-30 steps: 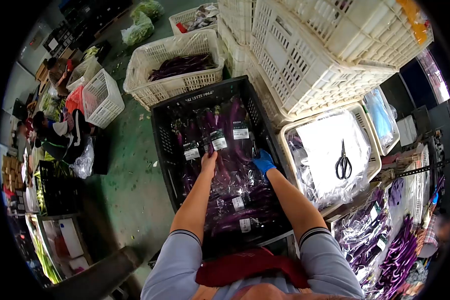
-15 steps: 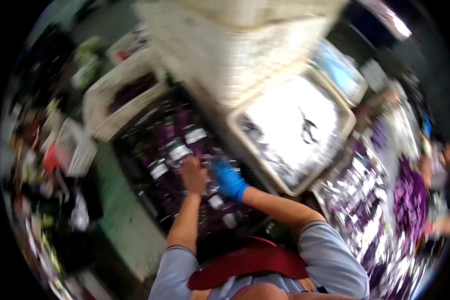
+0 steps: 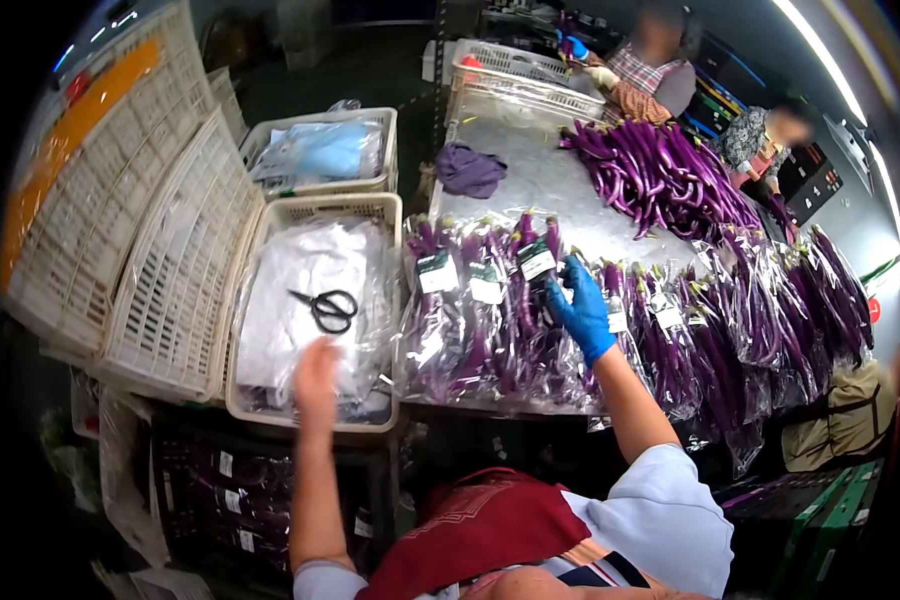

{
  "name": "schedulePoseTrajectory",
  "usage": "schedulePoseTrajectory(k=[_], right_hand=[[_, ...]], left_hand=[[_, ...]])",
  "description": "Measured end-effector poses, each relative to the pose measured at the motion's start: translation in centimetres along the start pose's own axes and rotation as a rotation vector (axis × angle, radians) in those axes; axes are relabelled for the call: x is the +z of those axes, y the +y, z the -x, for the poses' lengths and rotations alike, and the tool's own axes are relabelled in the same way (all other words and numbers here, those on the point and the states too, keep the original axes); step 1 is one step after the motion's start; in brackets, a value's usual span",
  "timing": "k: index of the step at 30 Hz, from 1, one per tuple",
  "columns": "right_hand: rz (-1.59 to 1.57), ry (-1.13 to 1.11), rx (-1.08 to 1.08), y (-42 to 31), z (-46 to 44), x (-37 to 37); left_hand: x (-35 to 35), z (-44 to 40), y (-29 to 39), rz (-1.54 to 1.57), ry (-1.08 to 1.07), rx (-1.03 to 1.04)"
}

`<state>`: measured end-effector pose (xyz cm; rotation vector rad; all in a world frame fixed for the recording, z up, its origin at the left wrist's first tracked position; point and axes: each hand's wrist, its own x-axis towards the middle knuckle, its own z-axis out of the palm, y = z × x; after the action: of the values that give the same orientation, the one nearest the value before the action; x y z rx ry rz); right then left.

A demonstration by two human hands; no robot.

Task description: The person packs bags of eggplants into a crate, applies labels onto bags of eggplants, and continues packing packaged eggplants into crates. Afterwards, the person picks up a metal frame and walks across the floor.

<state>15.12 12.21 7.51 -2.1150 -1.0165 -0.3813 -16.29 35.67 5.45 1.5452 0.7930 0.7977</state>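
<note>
Bagged eggplants [image 3: 523, 312] L of R grip [image 3: 584, 312], contact prob.

The table [image 3: 545, 178] carries bagged eggplants [image 3: 482, 335] — plus loose eggplants [image 3: 655, 180] and a purple cloth [image 3: 470, 171].

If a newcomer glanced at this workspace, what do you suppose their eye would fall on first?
Probably the heap of loose purple eggplants on the far right of the metal table, with bagged eggplants lined along its near edge. Next, perhaps, comes the bright blue glove on the person's right hand, at those bags. The dark scissors also stand out against white sheeting in the crate at left.
</note>
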Motion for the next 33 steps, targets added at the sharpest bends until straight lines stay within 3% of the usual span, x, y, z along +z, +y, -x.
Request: schedulePoseTrajectory(k=[2, 3, 4, 6, 7, 10, 12, 14, 15, 16, 17, 18, 19, 20, 21, 22, 23, 25, 30, 33], right_hand=[[0.254, -0.431, 0.396, 1.6, -1.5, -1.9], [0.297, -0.535, 0.451, 3.6, -1.1, -0.4], [0.216, -0.631, 0.4, 3.7, -0.9, 0.6], [0.261, -0.597, 0.346, 3.4, -0.3, 1.4], [0.208, -0.578, 0.403, 3.6, -0.5, 1.7], [-0.424, -0.491, 0.565, 7.7, 0.0, 2.9], [-0.559, -0.451, 0.627, 8.7, 0.2, 2.7], [-0.886, -0.389, 0.886, 8.6, 0.2, 1.9], [-0.952, -0.289, 0.864, 9.3, 0.3, 2.1], [-0.933, -0.569, 0.817, 16.4, 0.4, 3.5], [-0.771, -0.572, 0.817, 16.3, -0.8, 2.2], [-0.959, -0.415, 0.779, 17.4, -0.7, 2.6], [-0.796, -0.364, 0.769, 17.7, -1.6, 1.5], [-1.027, -0.367, 0.714, 11.6, -2.9, -1.5], [-1.037, -0.232, 0.556, 7.1, -2.4, -3.1], [-1.094, -0.399, 0.447, 11.3, -3.0, -2.6], [-1.143, -0.216, 0.409, 8.6, -3.1, -2.8], [-1.147, -0.188, 0.409, 7.0, -3.6, -3.5], [-1.225, -0.344, 0.377, 0.4, -2.5, 0.2], [-1.296, -0.496, 0.373, -3.6, -1.1, 3.5]], left_hand=[[9.0, -2.0, -0.9, -0.205, -0.286, 0.019], [12.8, -2.7, 0.1, -0.517, -0.372, 0.152], [16.0, -3.1, 2.5, -0.878, -0.512, 0.013], [20.6, -3.9, 1.1, -1.091, -0.546, 0.006], [22.0, -4.0, 0.1, -1.04, -0.497, -0.006], [23.8, -3.5, -1.5, -0.939, -0.393, 0.029], [23.8, -3.8, -1.1, -0.765, -0.364, -0.039], [22.9, -4.6, -1.3, -0.385, -0.387, -0.074], [21.8, -4.6, -0.1, -0.24, -0.407, -0.106], [20.8, -4.3, 0.0, -0.012, -0.422, -0.12], [19.6, -3.8, -1.0, 0.111, -0.361, -0.123], [17.0, -2.5, 1.7, 0.341, -0.397, -0.258], [15.9, -1.5, 0.3, 0.484, -0.32, -0.292], [13.0, 0.1, 1.8, 0.534, -0.351, -0.261], [10.6, 1.6, 1.7, 0.494, -0.3, -0.142], [8.2, 3.2, 1.5, 0.449, -0.272, -0.023], [5.5, 5.0, 1.6, 0.39, -0.194, -0.02], [-0.8, 9.6, 1.4, 0.288, -0.008, -0.058], [-13.2, 20.4, -0.1, 0.301, 0.801, -0.144], [-20.9, 24.5, -4.2, 0.086, 0.988, -0.192]])
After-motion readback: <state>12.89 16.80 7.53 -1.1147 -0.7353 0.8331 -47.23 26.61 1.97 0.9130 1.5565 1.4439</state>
